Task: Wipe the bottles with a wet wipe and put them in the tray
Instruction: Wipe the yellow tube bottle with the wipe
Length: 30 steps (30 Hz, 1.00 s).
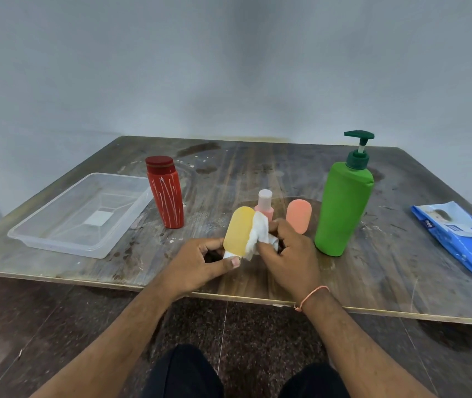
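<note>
Two hands wiping the yellow bottle (239, 229) near the table's (372, 282) front edge.
Left hand (200, 265) grips its base; right hand (289, 254) pinches the wet wipe (259, 234); light, probably slippery.

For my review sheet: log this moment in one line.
left hand holds yellow bottle | right hand wipes it with wet wipe | tray empty

blue wet-wipe pack (458, 239), lying flat at the right side of the table: small white lettering on its near-left edge, turned sideways, possibly "mee", too small and blurred to confirm. the pale panel on its top face carries a picture and a dark blue strip of print, not legible. clear tray (56, 225): a white label on the base, with no characters that can be read.
</note>
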### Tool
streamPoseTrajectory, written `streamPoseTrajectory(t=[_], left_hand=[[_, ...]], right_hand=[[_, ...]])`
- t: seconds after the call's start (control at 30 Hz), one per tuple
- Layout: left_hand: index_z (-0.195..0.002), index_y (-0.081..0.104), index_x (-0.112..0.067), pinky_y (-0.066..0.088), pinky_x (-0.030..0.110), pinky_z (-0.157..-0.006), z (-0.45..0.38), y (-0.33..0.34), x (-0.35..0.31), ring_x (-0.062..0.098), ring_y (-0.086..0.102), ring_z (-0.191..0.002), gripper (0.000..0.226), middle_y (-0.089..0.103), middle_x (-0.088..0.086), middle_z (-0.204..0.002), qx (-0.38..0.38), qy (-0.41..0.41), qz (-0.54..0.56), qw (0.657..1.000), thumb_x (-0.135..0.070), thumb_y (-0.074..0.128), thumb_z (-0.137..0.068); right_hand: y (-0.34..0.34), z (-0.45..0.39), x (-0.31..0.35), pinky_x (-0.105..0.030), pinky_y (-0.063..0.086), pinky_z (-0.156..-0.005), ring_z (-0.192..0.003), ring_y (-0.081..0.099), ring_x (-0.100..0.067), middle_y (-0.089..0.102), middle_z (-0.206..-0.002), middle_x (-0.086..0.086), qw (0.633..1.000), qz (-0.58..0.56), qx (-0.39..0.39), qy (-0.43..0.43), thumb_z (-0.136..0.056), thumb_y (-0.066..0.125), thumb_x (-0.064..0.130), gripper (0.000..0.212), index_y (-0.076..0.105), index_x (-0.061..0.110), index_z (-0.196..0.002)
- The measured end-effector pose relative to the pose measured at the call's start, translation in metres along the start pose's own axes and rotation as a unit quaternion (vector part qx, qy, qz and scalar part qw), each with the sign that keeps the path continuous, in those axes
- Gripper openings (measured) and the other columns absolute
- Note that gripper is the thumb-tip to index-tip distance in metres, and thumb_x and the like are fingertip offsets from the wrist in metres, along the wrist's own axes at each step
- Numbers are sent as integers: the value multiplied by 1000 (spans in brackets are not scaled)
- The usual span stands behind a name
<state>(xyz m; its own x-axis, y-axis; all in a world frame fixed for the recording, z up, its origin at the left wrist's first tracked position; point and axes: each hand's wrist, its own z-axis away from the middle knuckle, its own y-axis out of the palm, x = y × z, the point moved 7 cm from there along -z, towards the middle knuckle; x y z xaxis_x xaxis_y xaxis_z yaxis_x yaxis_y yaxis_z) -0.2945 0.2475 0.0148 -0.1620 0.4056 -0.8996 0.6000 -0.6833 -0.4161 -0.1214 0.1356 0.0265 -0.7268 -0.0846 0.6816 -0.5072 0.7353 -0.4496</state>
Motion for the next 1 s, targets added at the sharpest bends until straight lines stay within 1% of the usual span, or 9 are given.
streamPoseTrajectory(t=[0.17, 0.27, 0.33, 0.47, 0.63, 0.77, 0.83, 0.93, 1.0], left_hand=[[-128, 75, -29, 54, 35, -105, -1, 6, 4, 6, 71, -114, 35, 78, -15, -118, 25, -1, -53, 998, -27, 81, -94], [-135, 61, -29, 52, 41, -108, -2, 4, 5, 12, 72, -112, 45, 79, -8, -116, 3, -9, -23, 1000, -24, 79, -95], [-138, 54, -27, 50, 40, -110, -2, 4, 6, 11, 71, -115, 44, 79, -8, -117, -7, -16, -3, 1000, -21, 74, -99], [-144, 51, -26, 45, 29, -110, -2, 3, 9, 3, 66, -122, 33, 77, -12, -122, -23, -38, 30, 999, -19, 52, -111], [-127, 60, -29, 44, 30, -81, 1, -7, 6, 0, 64, -88, 34, 69, -15, -93, -75, -50, 34, 995, -26, 28, -117], [-144, 44, -41, 45, 20, -70, -1, -5, 5, -5, 60, -75, 31, 68, -2, -100, -73, -50, 47, 995, -31, 38, -115], [-141, 40, -47, 45, 17, -72, -2, -3, 7, -3, 58, -76, 32, 68, 6, -101, -60, -44, 26, 997, -34, 45, -112], [-128, 54, -36, 45, 20, -86, -3, 1, 7, 3, 63, -90, 20, 64, -4, -96, -44, -24, 12, 999, -34, 40, -113], [-117, 60, -30, 48, 30, -88, -4, 4, 9, 7, 65, -93, 26, 65, -9, -95, -34, -20, -24, 999, -42, 37, -113]], right_hand=[[-3, -5, -8, -31, 43, -54, -55, 50, -9, 61, -66, 10, 997, -47, -24, 50, -96, 69, 28, 8, 66, 33, -102], [-2, -5, -10, -39, 55, -57, -60, 66, -16, 67, -69, 8, 993, -84, -21, 79, -95, 65, 33, 9, 64, 42, -95], [-1, -5, -15, -50, 60, -61, -63, 72, -23, 70, -74, 0, 989, -101, -16, 107, -98, 66, 25, 10, 65, 34, -95], [-1, -5, -16, -54, 63, -64, -62, 75, -20, 75, -81, -3, 984, -125, -8, 125, -101, 67, 18, 11, 69, 29, -102], [0, -5, -17, -52, 63, -62, -60, 73, -22, 75, -82, -1, 983, -131, -6, 128, -100, 67, 16, 15, 69, 30, -104], [0, -4, -18, -54, 60, -60, -61, 72, -26, 73, -78, 0, 986, -120, -8, 117, -99, 67, 22, 12, 68, 33, -103], [0, -4, -18, -55, 58, -60, -63, 70, -32, 72, -77, 0, 987, -115, -10, 111, -96, 65, 31, 8, 68, 36, -102], [-1, -4, -18, -57, 58, -60, -65, 69, -36, 71, -77, -1, 987, -117, -19, 107, -92, 62, 41, 13, 68, 38, -103], [-3, -4, -16, -56, 58, -59, -64, 69, -34, 71, -76, -1, 988, -117, -30, 99, -92, 63, 42, 14, 68, 37, -103]])
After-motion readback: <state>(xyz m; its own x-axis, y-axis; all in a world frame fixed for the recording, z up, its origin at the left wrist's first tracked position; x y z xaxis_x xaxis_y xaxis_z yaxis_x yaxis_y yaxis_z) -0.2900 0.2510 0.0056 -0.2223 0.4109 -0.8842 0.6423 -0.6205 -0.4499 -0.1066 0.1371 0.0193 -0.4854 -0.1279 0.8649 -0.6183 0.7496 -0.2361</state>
